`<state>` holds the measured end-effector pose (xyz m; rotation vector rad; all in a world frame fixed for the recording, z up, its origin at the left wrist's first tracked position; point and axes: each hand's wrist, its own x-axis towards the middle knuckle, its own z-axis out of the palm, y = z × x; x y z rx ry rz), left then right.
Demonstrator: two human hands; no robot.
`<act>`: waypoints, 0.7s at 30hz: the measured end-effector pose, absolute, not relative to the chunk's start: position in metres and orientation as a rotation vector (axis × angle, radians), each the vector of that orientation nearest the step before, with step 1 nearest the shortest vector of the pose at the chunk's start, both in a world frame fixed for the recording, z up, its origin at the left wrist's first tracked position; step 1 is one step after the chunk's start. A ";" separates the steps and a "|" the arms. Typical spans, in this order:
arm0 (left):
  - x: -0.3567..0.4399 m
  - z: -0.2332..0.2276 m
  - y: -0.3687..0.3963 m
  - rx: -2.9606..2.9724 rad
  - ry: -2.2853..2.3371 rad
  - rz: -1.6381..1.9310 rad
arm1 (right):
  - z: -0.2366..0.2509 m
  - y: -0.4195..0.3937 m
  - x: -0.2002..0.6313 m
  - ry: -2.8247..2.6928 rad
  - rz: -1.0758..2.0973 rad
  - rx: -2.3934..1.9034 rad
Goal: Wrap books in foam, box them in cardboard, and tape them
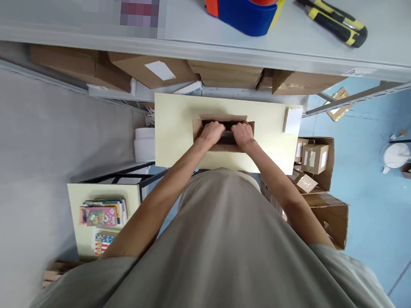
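An open cardboard box (223, 147) lies on the pale yellow table (175, 133), its flaps folded outward. My left hand (212, 132) reaches into the left part of the opening with its fingers curled. Opposite it, my right hand (242, 134) is in the right part, fingers also bent down. Between them the box's inside is dark, with a greyish surface showing. The fingertips are hidden, and what they grip cannot be made out.
A small white box (292, 120) sits at the table's right end. Above, a grey shelf (186, 33) holds tape dispensers (248, 11) and a yellow-black utility knife (332, 21). Cartons (155, 70) stand beneath it. Books (101, 214) lie at left; boxes (314, 158) fill a carton at right.
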<state>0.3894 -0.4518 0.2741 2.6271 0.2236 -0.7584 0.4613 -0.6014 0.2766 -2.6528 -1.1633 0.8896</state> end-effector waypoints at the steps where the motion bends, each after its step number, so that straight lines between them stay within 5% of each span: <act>1: 0.389 0.274 -0.451 2.624 0.232 -0.745 | 0.277 -0.602 0.462 -1.149 0.886 -2.682; 12: 0.372 0.276 -0.444 2.579 0.203 -0.675 | 0.300 -0.595 0.452 -1.157 0.949 -2.796; 21: 0.283 0.300 -0.378 2.174 0.785 0.171 | 0.333 -0.706 0.453 -0.464 0.435 -2.322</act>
